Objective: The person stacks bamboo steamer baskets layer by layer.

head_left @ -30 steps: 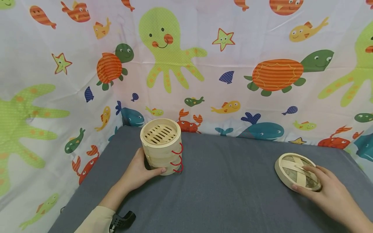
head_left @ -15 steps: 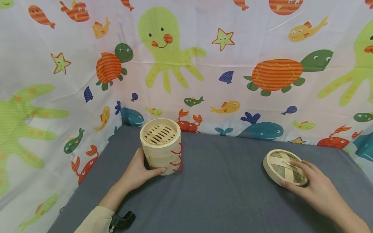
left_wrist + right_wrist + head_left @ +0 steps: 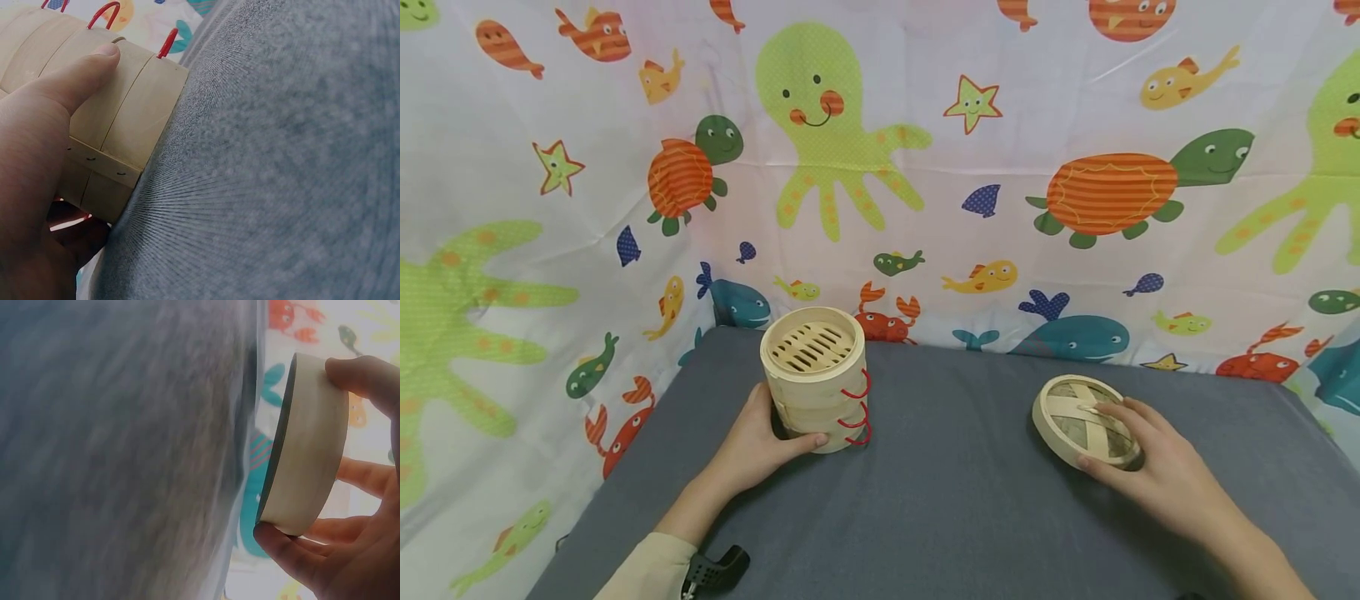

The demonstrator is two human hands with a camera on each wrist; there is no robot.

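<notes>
A round bamboo steamer [image 3: 816,392] stands upright on the table at the back left, its slatted top tier uncovered and red loops down its right side. My left hand [image 3: 767,442] grips its lower wall, the thumb across the front and the other fingers hidden behind. At the right, my right hand [image 3: 1157,454] holds the steamer's woven bamboo lid [image 3: 1086,421] by its rim, fingertips on the crossed bands at the top. In the right wrist view the lid [image 3: 309,444] is raised off the grey cloth, thumb and fingers on opposite edges.
Dark grey cloth [image 3: 940,467] covers the table. Behind and to the left hangs a white curtain [image 3: 910,92] printed with sea animals. A black strap [image 3: 718,571] sits by the left sleeve [image 3: 651,567].
My right hand has carried the lid leftward and slightly away from me, towards the steamer. The left hand and the steamer have stayed in place.
</notes>
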